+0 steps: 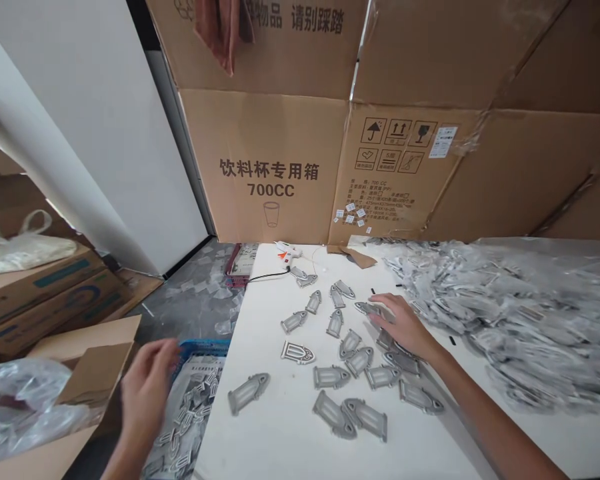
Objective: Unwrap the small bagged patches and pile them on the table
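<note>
My right hand (403,327) is at the middle of the white table (280,440), its thumb and forefinger closed around a grey arched metal-looking piece (366,308). Under and beside that hand lie more such pieces, among them one by the wrist (403,362). Several others are scattered across the tabletop, some overlapping. One of them, a patterned piece (297,353), shows raised dark-outlined scrollwork, while most look plain. To the left, my left hand (147,387) hangs beside the blue basket (205,348); motion smears its fingers. Inside the basket are many small grey pieces (185,420).
A large heap of plastic-wrapped grey pieces (480,313) covers the table's right side. At the back are a white glue gun (289,253) with a black cord and a torn cardboard strip (355,255). Cardboard sheets (280,133) rise behind. An opened carton (95,373) stands left.
</note>
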The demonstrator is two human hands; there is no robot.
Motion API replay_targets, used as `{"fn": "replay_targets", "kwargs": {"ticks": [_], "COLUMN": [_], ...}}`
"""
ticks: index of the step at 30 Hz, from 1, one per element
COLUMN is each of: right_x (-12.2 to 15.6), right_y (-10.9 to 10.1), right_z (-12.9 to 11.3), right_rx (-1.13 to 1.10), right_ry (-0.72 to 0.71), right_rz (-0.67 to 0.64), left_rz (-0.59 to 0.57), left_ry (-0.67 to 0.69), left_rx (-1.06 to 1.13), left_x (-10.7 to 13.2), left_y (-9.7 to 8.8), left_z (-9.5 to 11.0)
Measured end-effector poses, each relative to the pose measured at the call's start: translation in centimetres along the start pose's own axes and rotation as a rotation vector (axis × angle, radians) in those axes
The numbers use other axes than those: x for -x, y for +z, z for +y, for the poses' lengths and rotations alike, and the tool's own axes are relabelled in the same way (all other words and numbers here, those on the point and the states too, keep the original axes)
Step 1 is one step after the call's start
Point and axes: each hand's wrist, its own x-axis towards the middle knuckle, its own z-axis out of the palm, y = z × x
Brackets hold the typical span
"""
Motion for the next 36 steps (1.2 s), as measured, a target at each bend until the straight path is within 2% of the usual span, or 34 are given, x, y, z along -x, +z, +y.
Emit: {"fn": "replay_targets", "kwargs": {"ticks": [1,3,4,5,6,9,12,14,16,18,20,29,32,36], "right_x": [-1.1,-2.6,-3.0,-3.1,-3.1,-2.1,-0.2,1.2,2.4,3.1,3.3,3.5,3.5,3.3], "right_y": [0.8,2.2,2.7,3.0,3.0,1.7,-1.0,-2.5,-3.3,-3.4,-3.0,-2.3,-2.1,-1.8], "right_z": [0.8,2.0,2.4,2.6,2.8,2.9,2.6,2.3,2.2,2.3,2.6,4.3,4.4,4.8], "right_rx": [0.072,0.186,0.221,0.233,0.220,0.105,0.029,0.015,-0.007,-0.051,-0.094,-0.073,-0.100,-0.099], "right_ry": [-0.025,-0.050,-0.060,-0.076,-0.096,-0.152,-0.136,-0.074,-0.002,0.056,0.093,0.114,0.064,0.013], "right_rz": [-0.020,-0.054,-0.063,-0.072,-0.083,-0.124,-0.133,-0.163,-0.245,-0.316,-0.330,-0.246,-0.205,-0.151], "left_rz": [-0.063,-0.398,-0.545,-0.615,-0.637,-0.652,-0.711,-0.760,-0.787,-0.774,-0.733,-0.618,-0.631,-0.706], "left_ry": [0.066,0.272,0.356,0.417,0.465,0.570,0.641,0.669,0.684,0.684,0.677,0.679,0.710,0.767], "left_rx": [0.069,0.103,0.053,-0.030,-0.127,-0.492,-0.580,-0.592,-0.593,-0.579,-0.561,-0.528,-0.545,-0.565], "left_x": [-0.2,-0.2,-0.2,-0.3,-0.4,-1.0,-1.6,-1.9,-2.5,-3.3,-4.4,-8.8,-9.7,-10.9], "left_y": [1.0,3.9,5.7,7.7,9.7,15.5,19.7,21.4,22.3,22.7,22.8,23.2,23.7,24.1], "left_z": [3.1,9.3,12.1,14.4,16.4,19.6,20.4,20.4,20.5,20.7,20.8,20.0,19.4,18.6]}}
